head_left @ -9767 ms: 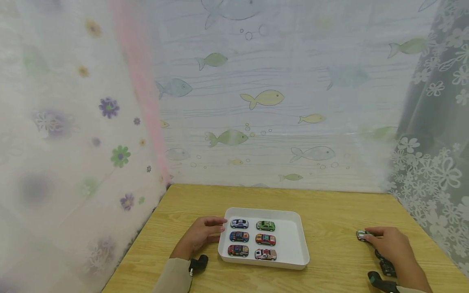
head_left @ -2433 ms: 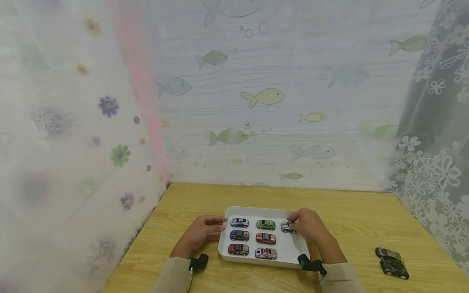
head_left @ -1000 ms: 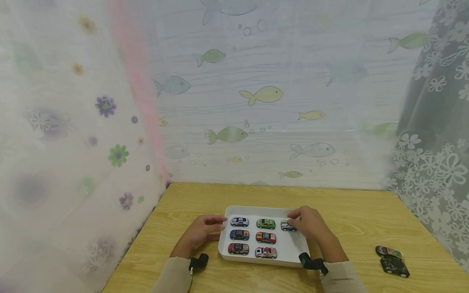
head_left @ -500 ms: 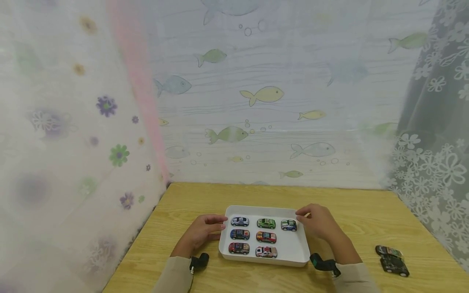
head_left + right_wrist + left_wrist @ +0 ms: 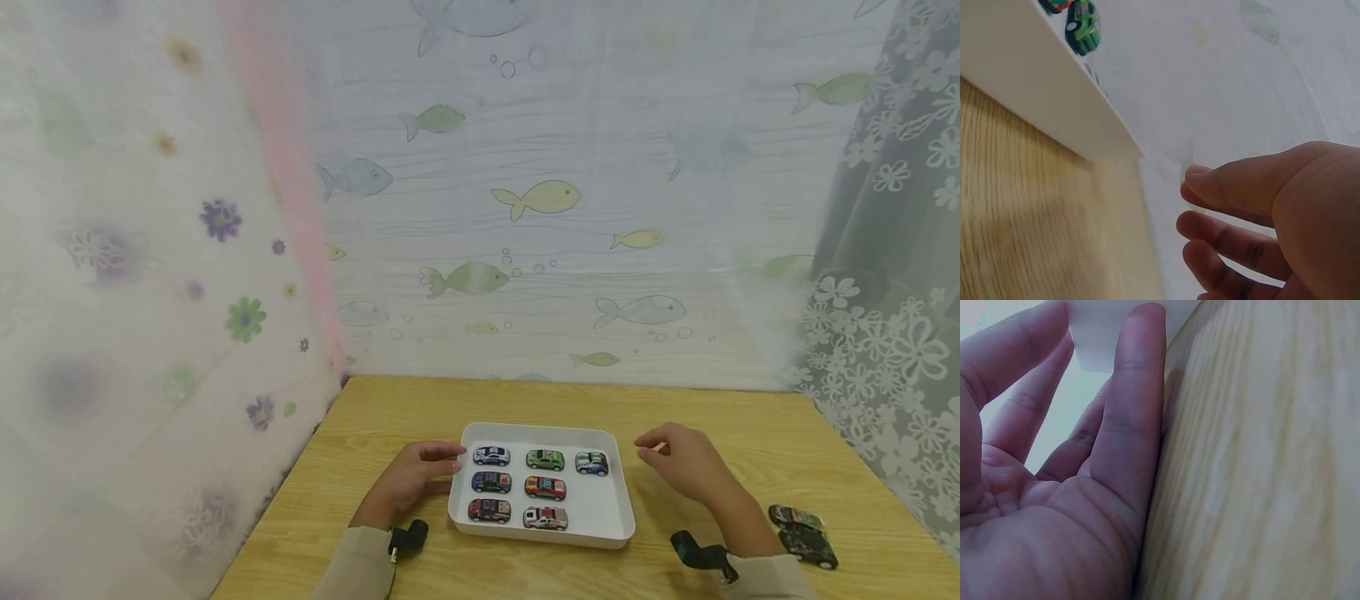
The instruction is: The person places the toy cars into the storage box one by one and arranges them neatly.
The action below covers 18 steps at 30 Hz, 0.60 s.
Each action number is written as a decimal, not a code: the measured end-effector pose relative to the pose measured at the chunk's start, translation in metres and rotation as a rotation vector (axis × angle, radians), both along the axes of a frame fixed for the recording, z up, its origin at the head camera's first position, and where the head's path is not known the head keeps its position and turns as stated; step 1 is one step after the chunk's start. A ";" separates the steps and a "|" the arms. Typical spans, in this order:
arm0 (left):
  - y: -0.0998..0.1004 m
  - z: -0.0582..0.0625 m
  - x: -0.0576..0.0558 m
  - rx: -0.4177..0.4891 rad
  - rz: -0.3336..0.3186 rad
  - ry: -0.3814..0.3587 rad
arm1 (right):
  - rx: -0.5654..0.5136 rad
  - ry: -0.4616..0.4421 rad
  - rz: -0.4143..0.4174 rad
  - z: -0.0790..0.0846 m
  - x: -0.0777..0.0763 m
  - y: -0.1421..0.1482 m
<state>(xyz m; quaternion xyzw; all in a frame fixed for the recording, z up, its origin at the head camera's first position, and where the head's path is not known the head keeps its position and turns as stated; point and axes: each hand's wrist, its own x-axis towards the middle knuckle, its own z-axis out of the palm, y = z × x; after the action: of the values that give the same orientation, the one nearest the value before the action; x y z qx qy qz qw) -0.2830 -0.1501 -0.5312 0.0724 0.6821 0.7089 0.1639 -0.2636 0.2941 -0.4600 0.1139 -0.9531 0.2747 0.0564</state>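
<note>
A white tray (image 5: 543, 537) sits on the table with several small toy cars in columns. In its right part a green, white and blue toy car (image 5: 592, 463) stands alone at the back. My left hand (image 5: 411, 482) rests at the tray's left side; in the left wrist view its fingers (image 5: 1129, 394) are extended, with fingertips at the tray wall (image 5: 1100, 337). Off the tray's right edge, my right hand (image 5: 686, 462) is in the air with relaxed, slightly bent fingers and nothing between them. Two dark toy cars (image 5: 808, 546) lie against each other on the table beyond my right forearm.
The wooden table (image 5: 420, 408) ends at a fish-print curtain (image 5: 525, 250) at the back. Floral curtains hang on both sides. Black wrist camera mounts (image 5: 697, 552) stick out from both wrists near the tabletop.
My right hand has set the green, white and blue car down at the tray's back right, let go, and drawn away to the right. My left hand has stayed at the tray.
</note>
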 end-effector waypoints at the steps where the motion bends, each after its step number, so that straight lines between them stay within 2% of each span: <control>1: 0.000 0.000 0.000 -0.003 0.002 0.000 | -0.002 -0.001 0.002 0.001 0.001 0.002; 9: 0.001 0.000 0.001 0.001 0.001 -0.001 | 0.015 -0.019 0.003 0.003 0.014 0.026; 18: 0.000 -0.001 0.002 -0.018 0.010 0.010 | 0.048 -0.043 -0.014 0.002 0.029 0.066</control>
<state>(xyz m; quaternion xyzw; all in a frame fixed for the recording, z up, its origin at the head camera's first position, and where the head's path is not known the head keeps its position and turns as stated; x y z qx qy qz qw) -0.2809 -0.1496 -0.5318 0.0712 0.6895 0.7033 0.1577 -0.2351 0.3602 -0.4576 0.1025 -0.9612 0.2538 0.0349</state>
